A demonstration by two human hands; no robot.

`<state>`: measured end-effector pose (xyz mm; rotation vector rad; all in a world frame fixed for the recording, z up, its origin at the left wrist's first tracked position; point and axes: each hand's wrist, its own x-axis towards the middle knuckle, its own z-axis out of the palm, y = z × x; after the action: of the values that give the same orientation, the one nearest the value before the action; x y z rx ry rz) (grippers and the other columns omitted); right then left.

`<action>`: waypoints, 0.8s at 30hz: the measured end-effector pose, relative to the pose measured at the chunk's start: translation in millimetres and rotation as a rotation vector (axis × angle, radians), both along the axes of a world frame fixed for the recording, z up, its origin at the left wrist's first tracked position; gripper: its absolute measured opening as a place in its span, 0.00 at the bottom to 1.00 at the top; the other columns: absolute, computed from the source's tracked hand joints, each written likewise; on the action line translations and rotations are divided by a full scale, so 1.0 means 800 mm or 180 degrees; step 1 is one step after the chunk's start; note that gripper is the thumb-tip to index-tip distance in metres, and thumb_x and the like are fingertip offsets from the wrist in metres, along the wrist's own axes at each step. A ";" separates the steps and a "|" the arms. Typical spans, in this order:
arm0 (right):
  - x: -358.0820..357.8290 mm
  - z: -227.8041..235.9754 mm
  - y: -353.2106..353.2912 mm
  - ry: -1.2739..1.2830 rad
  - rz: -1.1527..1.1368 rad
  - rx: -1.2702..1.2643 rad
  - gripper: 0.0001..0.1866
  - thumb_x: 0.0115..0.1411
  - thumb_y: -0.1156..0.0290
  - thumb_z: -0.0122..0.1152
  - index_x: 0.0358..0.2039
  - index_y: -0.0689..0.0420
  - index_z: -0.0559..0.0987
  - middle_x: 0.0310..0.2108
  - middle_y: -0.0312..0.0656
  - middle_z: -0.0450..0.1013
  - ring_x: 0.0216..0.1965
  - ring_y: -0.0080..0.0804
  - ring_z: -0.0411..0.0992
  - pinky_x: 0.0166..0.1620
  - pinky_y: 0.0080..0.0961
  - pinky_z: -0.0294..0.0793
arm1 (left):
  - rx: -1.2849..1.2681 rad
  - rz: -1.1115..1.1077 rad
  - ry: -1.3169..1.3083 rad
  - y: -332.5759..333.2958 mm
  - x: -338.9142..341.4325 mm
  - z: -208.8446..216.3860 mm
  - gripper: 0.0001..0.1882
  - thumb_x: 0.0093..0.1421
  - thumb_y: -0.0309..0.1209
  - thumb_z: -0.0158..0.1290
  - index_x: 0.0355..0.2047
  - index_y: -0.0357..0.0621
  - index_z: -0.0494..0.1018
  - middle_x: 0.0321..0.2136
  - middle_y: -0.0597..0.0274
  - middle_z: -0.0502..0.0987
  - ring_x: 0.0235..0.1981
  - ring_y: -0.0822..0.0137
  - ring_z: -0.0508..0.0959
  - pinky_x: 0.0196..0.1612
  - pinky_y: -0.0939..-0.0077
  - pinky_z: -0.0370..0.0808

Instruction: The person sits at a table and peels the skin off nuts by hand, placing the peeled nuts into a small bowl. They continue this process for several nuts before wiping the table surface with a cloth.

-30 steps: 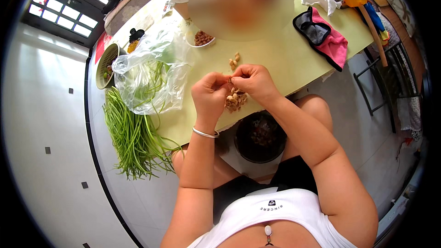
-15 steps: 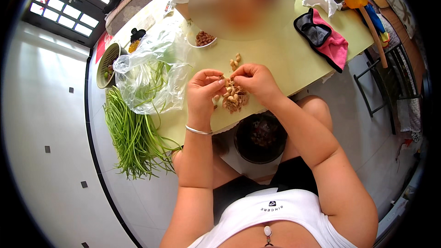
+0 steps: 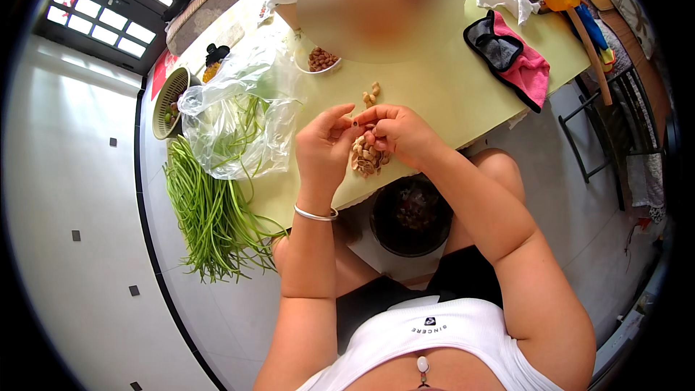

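Observation:
My left hand [image 3: 323,146] and my right hand [image 3: 407,136] meet over the near edge of the table, fingertips almost touching. Thumb and fingers of the left pinch a small peanut [image 3: 355,124], partly hidden by the fingertips. The right fingers close around the same spot, curled in against it. Directly under them lies a pile of peanuts and shells [image 3: 369,158]. A few whole peanuts [image 3: 371,94] sit just beyond the hands. Farther off stands a white bowl [image 3: 334,69] holding reddish-brown shelled peanuts [image 3: 320,60].
Left of the hands are a clear plastic bag [image 3: 239,123] and long green vegetable stems [image 3: 206,217] hanging over the table edge. A black bin [image 3: 410,242] stands between my knees. A pink-and-black cloth item [image 3: 517,65] and an orange-headed mallet [image 3: 563,0] lie right.
My left hand has turned and shifted slightly right. The right fingers have curled and moved left, so the two hands' fingertips are now together around the peanut.

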<state>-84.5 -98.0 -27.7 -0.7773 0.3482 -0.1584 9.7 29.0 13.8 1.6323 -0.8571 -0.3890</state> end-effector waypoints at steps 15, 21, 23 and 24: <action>-0.002 0.008 -0.009 -0.0087 -0.0002 0.0150 0.14 0.60 0.80 0.44 0.45 0.70 0.73 0.36 0.47 0.75 0.30 0.20 0.72 0.30 0.14 0.70 | 0.0095 0.0137 0.0356 0.007 0.019 -0.005 0.12 0.51 0.14 0.56 0.38 0.30 0.75 0.32 0.55 0.80 0.33 0.70 0.80 0.38 0.80 0.77; -0.002 0.000 -0.012 -0.0168 0.0071 -0.0070 0.14 0.59 0.81 0.42 0.43 0.69 0.74 0.38 0.47 0.75 0.31 0.21 0.73 0.29 0.14 0.69 | -0.0072 0.0130 0.0552 0.007 0.021 -0.005 0.12 0.51 0.14 0.57 0.38 0.30 0.75 0.33 0.56 0.80 0.33 0.69 0.80 0.39 0.79 0.77; -0.003 0.006 -0.006 0.0038 -0.0005 -0.0972 0.14 0.59 0.81 0.42 0.42 0.68 0.75 0.36 0.45 0.75 0.29 0.20 0.73 0.28 0.14 0.68 | -0.0115 0.0064 0.0697 0.008 0.021 -0.004 0.12 0.51 0.14 0.57 0.38 0.30 0.75 0.33 0.56 0.80 0.33 0.69 0.80 0.39 0.80 0.77; -0.004 0.009 -0.003 0.0143 -0.0046 -0.1424 0.14 0.59 0.81 0.42 0.41 0.68 0.76 0.36 0.44 0.75 0.28 0.19 0.73 0.28 0.14 0.68 | -0.0136 0.0028 0.0770 0.008 0.020 -0.004 0.13 0.51 0.14 0.57 0.38 0.30 0.75 0.33 0.56 0.80 0.34 0.70 0.80 0.39 0.80 0.77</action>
<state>-87.9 -100.4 -20.6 -1.2218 0.3657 -0.2370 25.8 35.5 10.8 1.5130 -0.6711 -0.5460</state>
